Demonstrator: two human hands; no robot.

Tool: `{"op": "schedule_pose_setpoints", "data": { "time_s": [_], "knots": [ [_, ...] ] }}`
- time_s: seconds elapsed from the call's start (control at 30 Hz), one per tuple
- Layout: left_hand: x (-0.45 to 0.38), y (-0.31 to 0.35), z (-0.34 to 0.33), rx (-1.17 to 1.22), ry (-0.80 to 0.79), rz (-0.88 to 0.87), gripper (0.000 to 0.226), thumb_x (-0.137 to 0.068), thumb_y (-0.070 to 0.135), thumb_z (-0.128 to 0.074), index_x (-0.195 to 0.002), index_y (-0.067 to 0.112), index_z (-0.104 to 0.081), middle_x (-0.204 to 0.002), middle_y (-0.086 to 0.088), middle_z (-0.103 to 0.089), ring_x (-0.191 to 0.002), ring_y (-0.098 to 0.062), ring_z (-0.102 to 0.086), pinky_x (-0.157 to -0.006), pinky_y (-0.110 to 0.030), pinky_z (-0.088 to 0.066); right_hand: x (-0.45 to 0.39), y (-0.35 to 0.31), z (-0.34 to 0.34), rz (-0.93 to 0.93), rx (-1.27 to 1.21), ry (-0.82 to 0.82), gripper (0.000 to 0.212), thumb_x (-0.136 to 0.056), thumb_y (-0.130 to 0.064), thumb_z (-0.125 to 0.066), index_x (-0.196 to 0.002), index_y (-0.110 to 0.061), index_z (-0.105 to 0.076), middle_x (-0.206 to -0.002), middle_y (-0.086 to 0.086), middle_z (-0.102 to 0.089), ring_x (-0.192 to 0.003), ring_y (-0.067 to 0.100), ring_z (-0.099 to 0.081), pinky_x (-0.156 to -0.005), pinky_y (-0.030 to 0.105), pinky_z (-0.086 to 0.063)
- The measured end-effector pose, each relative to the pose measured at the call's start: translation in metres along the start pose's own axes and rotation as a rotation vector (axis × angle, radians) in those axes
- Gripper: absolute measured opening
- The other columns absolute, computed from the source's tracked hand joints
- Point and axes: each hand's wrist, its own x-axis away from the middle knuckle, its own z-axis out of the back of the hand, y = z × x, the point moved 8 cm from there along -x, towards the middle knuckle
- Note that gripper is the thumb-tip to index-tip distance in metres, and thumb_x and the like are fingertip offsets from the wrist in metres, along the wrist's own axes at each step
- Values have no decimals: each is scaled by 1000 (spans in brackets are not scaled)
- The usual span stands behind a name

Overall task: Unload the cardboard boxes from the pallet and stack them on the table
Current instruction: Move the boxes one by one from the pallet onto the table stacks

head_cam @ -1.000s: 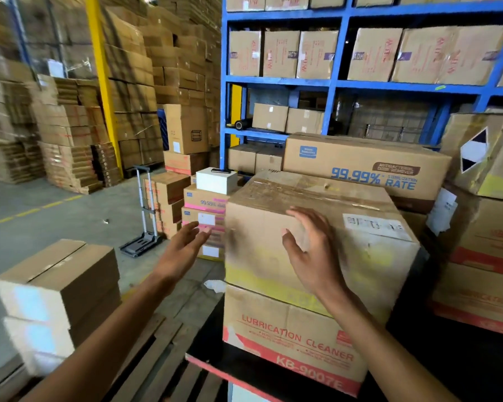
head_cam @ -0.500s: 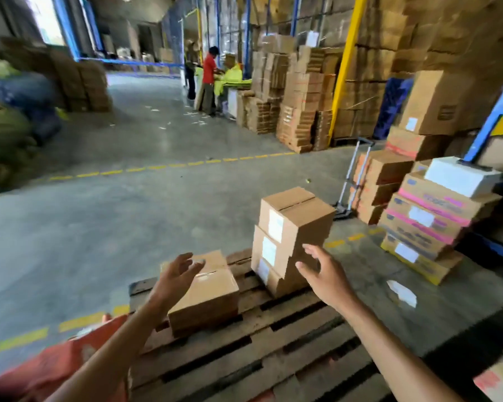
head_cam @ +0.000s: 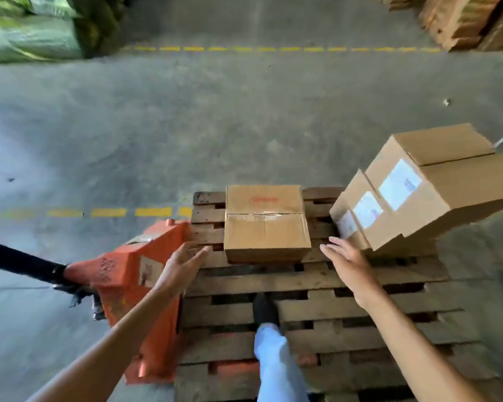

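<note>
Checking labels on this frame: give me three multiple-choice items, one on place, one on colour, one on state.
1. Where does the single box sit?
A. on the wooden pallet
B. on the concrete floor
C. on a shelf

2. What colour is the pallet jack beside the pallet?
A. blue
B. orange
C. green

3. What are the hands doing?
A. both gripping the box
B. one holding a label
C. both open, either side of the box, not touching it

Key: 1 A, slats show under and around it. 2 B, its body is orange. 3 C, left hand and right hand are spread with gaps to the box.
</note>
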Motion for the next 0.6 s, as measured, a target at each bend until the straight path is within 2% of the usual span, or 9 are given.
{"op": "schedule_pose_setpoints", "data": {
  "time_s": [0.07,0.17,0.3,0.37,0.43,0.5,0.53,0.6],
  "knots": [
    [-45,-14,-21,-16,32,80,61,-69,64,-66,-113,22,-61,-111,-4,-67,-105,-16,-61,-79,-23,-45,-64,8,-14,-29,-20,-18,49,-94,-22,-59,-139,-7,-48,-136,10,-55,-115,14,-53,-81,10,-42],
    [-122,-49,-58,-39,75,208,48,-89,42,-61,-125,11,-56,-122,-11,-64,-108,-20,-59,-77,-24,-45,-167,45,-30,-114,-1,21,57,-92,-29,-61,-143,-11,-44,-148,7,-45,-134,17,-43,-103,24,-35],
    [-204,-95,-102,-69,127,339,58,-90,48,-57,-136,15,-46,-134,-9,-58,-118,-26,-57,-95,-40,-47,-266,114,-41,-252,113,63,75,-88,-49,-60,-150,-20,-31,-156,5,-33,-141,21,-33,-114,42,-31],
    [-240,-117,-122,-94,117,388,68,-90,51,-54,-145,15,-35,-144,-9,-49,-125,-24,-51,-100,-36,-42,-300,151,-50,-333,161,35,83,-86,-55,-59,-153,-23,-21,-159,3,-26,-144,23,-29,-114,45,-30],
    [-271,-134,-137,-82,108,406,74,-91,51,-52,-151,15,-25,-150,-8,-42,-129,-24,-48,-99,-32,-39,-325,183,-58,-403,167,14,88,-84,-58,-59,-154,-26,-16,-161,1,-21,-145,25,-25,-113,47,-27],
    [-297,-148,-145,-48,125,425,73,-92,49,-51,-151,13,-26,-147,-7,-44,-123,-19,-50,-96,-30,-40,-343,208,-69,-445,151,-23,92,-82,-62,-59,-154,-24,-16,-161,2,-21,-146,26,-24,-113,46,-26],
    [-307,-153,-150,-39,124,431,66,-94,48,-50,-147,13,-33,-139,-5,-51,-114,-15,-53,-91,-27,-41,-351,218,-76,-459,137,-45,96,-79,-66,-59,-154,-23,-18,-160,2,-24,-145,26,-25,-114,45,-27],
    [-316,-155,-158,-2,99,432,44,-97,44,-46,-133,19,-51,-114,0,-60,-88,-7,-57,-72,-20,-43,-357,227,-88,-470,98,-67,102,-72,-74,-58,-152,-21,-25,-157,2,-30,-142,24,-30,-114,44,-28]
  ]
}}
